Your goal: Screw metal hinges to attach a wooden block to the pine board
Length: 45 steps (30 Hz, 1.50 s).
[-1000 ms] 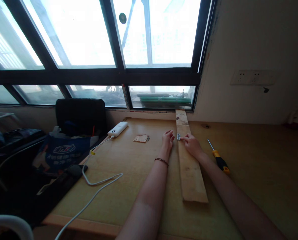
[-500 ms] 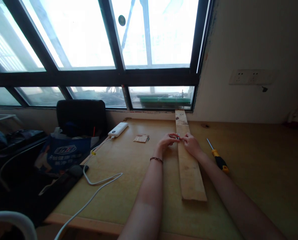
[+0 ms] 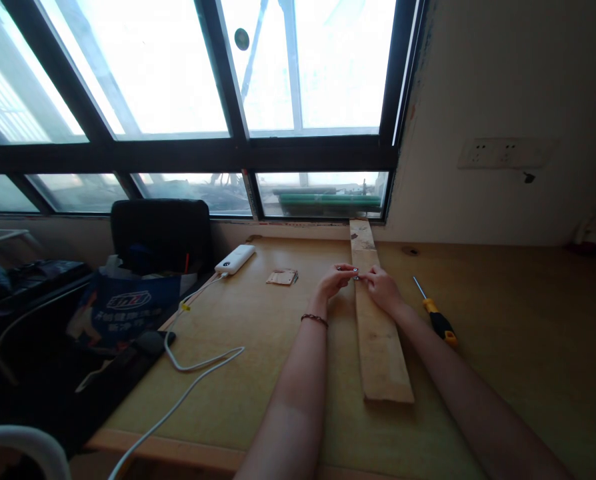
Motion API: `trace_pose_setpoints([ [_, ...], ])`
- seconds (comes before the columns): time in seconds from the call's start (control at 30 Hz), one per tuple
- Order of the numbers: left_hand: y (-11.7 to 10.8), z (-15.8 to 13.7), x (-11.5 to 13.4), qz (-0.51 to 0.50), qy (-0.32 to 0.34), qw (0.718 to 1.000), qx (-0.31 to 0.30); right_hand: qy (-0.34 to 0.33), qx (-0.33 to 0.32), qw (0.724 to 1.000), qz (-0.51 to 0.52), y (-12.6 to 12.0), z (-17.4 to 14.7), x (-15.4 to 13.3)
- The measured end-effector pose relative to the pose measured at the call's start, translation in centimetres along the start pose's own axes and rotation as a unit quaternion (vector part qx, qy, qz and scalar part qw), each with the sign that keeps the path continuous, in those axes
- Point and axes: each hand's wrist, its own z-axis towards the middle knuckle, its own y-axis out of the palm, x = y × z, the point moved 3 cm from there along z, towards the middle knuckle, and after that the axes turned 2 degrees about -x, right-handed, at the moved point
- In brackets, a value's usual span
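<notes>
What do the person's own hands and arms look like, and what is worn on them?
The left hand and right hand wear no gloves, and no sleeves show on the forearms. A thin, bumpy, reddish-brown bracelet circles the left wrist; none shows on the right.

I see a tan board (image 3: 384, 347), dark-blotched at its far end; at its left edge, a silvery metal piece (image 3: 356, 274); to its right, a yellow-and-black screwdriver (image 3: 442, 326); to its left, a white cable (image 3: 192, 399).
</notes>
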Motion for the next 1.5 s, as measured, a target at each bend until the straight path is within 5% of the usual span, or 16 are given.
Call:
trace_pose_setpoints([
  [0.3,-1.2,0.3,0.5,-0.185,0.071,0.979,0.039,0.007,-0.002,1.000,0.010,0.2,0.0,0.2],
  [0.43,-1.8,0.7,0.0,-0.216,0.016,0.972,0.088,0.003,0.003,1.000,0.013,0.1,0.0,0.1],
  [0.67,-1.6,1.8,-1.9,-0.143,-0.058,0.977,0.150,0.005,0.001,1.000,0.007,0.2,0.0,0.1],
  [1.5,-2.2,2.4,-2.8,0.026,0.034,0.964,0.262,0.001,0.001,1.000,0.001,0.0,0.1,0.0],
])
